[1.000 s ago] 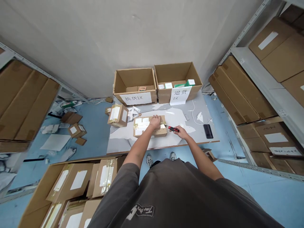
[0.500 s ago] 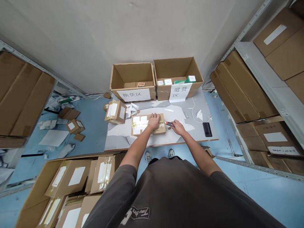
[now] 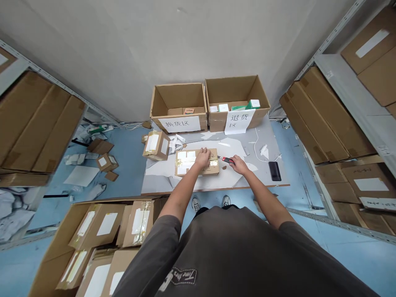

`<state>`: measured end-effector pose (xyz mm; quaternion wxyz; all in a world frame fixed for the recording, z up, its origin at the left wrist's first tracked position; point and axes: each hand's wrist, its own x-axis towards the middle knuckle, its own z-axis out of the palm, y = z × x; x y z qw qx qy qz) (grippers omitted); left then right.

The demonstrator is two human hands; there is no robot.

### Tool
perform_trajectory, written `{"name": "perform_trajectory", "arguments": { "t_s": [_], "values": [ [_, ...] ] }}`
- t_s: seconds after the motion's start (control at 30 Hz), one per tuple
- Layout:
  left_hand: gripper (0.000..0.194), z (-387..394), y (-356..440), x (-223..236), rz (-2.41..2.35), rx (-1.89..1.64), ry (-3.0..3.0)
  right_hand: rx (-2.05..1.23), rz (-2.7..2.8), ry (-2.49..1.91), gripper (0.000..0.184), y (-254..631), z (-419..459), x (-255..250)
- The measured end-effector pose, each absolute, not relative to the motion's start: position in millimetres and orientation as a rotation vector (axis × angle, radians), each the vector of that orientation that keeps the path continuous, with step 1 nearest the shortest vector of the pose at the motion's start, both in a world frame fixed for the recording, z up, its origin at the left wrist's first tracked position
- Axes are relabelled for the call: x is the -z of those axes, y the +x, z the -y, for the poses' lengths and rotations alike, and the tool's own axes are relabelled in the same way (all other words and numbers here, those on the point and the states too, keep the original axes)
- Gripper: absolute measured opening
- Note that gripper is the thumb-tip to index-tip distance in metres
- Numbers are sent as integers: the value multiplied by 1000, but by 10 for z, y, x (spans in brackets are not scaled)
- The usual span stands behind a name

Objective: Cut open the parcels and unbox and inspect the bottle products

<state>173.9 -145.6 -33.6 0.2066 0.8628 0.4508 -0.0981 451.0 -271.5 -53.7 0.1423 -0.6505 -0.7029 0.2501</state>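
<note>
A taped cardboard box (image 3: 182, 168) with white labels lies flat on the worktable. My left hand (image 3: 203, 158) presses on its top, right of the labels, with bent fingers holding it. Just past the box's right end, my right hand (image 3: 239, 165) is closed around a red and black utility knife (image 3: 228, 160). The blade points left at the box's right edge; whether it touches the cardboard I cannot tell. A smaller taped carton (image 3: 157, 146) stands at the table's left side.
Two open cartons (image 3: 179, 125) (image 3: 216, 120) with paper signs stand at the table's back, small boxes inside. A black phone-like object (image 3: 274, 171) lies at right. A large carton of parcels (image 3: 51, 264) is at lower left. Shelves (image 3: 340, 74) flank both sides; scraps (image 3: 81, 176) litter the floor.
The right hand and knife have drawn slightly right, away from the box. My left hand stays on the box. The whole view has shifted a little.
</note>
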Motion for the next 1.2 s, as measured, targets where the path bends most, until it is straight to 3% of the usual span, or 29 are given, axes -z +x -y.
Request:
{"name": "perform_trajectory", "arguments": {
  "t_s": [0.17, 0.33, 0.47, 0.63, 1.2],
  "values": [
    [62, 1328, 1601, 388, -1168, 190, 2293, -819, 1669, -1782, 41, 4633, 2853, 468],
    [59, 1292, 1507, 371, -1053, 188, 2355, -1137, 990, -1433, 54, 4380, 2833, 222],
    [64, 1357, 1486, 314, -1110, 260, 2381, -1246, 678, -1149, 47, 4069, 2818, -52],
    [70, 1410, 1439, 286, -1124, 275, 2405, -1275, 592, -1089, 37, 3864, 2782, -245],
    [78, 1382, 1421, 275, -1098, 288, 2396, -1270, 608, -1128, 43, 3855, 2693, -345]
  ]
}}
